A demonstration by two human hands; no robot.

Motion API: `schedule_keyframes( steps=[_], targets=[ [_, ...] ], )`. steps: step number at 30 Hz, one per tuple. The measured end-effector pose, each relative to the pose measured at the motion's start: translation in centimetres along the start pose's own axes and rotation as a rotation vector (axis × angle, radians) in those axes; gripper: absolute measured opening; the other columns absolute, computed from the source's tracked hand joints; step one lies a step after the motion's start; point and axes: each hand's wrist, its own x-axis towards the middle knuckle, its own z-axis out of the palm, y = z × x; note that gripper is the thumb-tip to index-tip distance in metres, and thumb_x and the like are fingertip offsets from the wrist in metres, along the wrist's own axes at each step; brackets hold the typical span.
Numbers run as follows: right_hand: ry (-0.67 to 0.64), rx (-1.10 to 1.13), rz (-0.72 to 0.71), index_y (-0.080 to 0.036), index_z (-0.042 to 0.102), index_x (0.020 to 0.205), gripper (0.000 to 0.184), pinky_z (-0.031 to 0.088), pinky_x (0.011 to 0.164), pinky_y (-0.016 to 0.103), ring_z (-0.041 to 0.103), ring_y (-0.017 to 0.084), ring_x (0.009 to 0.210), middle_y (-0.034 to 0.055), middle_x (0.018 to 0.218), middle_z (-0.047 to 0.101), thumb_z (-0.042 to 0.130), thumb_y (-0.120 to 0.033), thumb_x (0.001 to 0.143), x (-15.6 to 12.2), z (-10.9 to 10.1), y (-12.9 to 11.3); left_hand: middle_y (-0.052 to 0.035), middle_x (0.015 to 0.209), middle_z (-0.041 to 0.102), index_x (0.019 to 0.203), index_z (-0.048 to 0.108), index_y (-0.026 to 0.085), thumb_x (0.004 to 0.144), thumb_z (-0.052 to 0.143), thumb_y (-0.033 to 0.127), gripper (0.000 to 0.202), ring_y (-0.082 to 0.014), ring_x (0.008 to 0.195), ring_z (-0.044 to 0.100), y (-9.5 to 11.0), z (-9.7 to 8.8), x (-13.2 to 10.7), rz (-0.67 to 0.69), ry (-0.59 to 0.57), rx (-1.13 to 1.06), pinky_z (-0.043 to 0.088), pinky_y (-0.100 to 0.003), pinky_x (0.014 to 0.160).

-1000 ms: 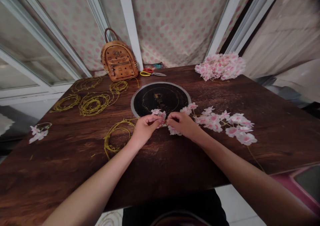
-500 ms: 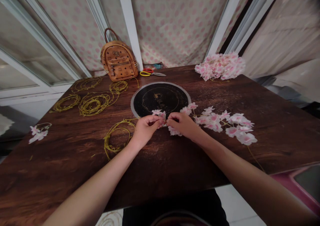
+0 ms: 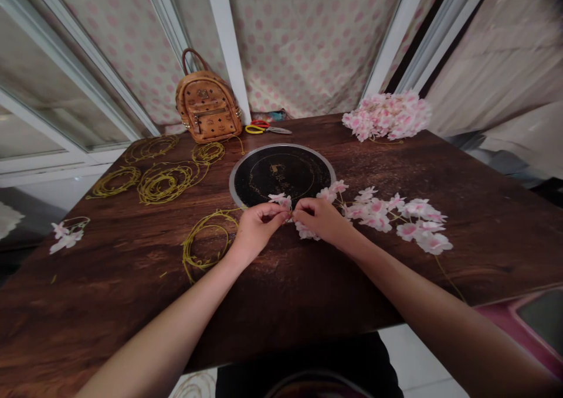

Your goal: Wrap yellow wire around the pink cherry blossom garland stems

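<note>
1. The left hand [image 3: 258, 232] is closed in a tight pinch, thumb and fingertips gripping the base of a small artificial pink-and-white blossom [image 3: 280, 199].
2. The right hand [image 3: 319, 219] is also grasping, its curled fingers pinching the near end of a long artificial cherry-blossom spray [image 3: 378, 216]. The two hands sit just beside each other, and exactly how the thin stems meet between them is too small to tell.
3. The spray lies on a dark wood-grain table [image 3: 132, 304], stretching away to the right of the right hand.
4. Both hands are at the edge of a round black hob [image 3: 279, 175] with a metal rim, set into the tabletop.
5. A coil of yellow-green wire [image 3: 204, 242] lies just beside the left hand, and more coils [image 3: 167, 182] sit farther off to the left.
6. Toward the back of the table are a heap of blossoms [image 3: 387, 115] and yellow-and-red-handled scissors [image 3: 263, 129] — a tan studded mini backpack [image 3: 206, 108] stands near them. A small loose blossom sprig [image 3: 65, 237] lies at the table's left edge.
</note>
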Motion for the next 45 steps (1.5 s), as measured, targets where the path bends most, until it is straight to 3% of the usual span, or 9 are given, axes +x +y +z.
schedule_keyframes(
  steps=[18,45],
  targets=[
    [-0.069,0.004,-0.123,-0.016,0.061,0.074,0.016,0.036,0.064,0.027,0.05,0.012,0.066,0.0009,0.069,0.061,0.05,-0.024,0.082,0.02,-0.23,-0.02,-0.0049,0.078,0.071,0.08,0.069,0.014,0.076,0.07,0.025,0.011,-0.0143,0.07,0.064,0.47,-0.36,0.14,0.036,0.001,0.035,0.051,-0.026,0.068],
    [-0.101,0.004,-0.065,-0.017,0.057,0.068,0.017,0.032,0.058,0.025,0.046,0.011,0.061,-0.0015,0.062,0.053,0.047,-0.022,0.081,0.18,-0.34,0.25,-0.0061,0.083,0.075,0.085,0.073,0.016,0.078,0.069,0.024,0.011,-0.0182,0.077,0.069,0.28,-0.27,0.01,0.063,0.001,0.07,0.054,-0.03,0.074]
  ],
)
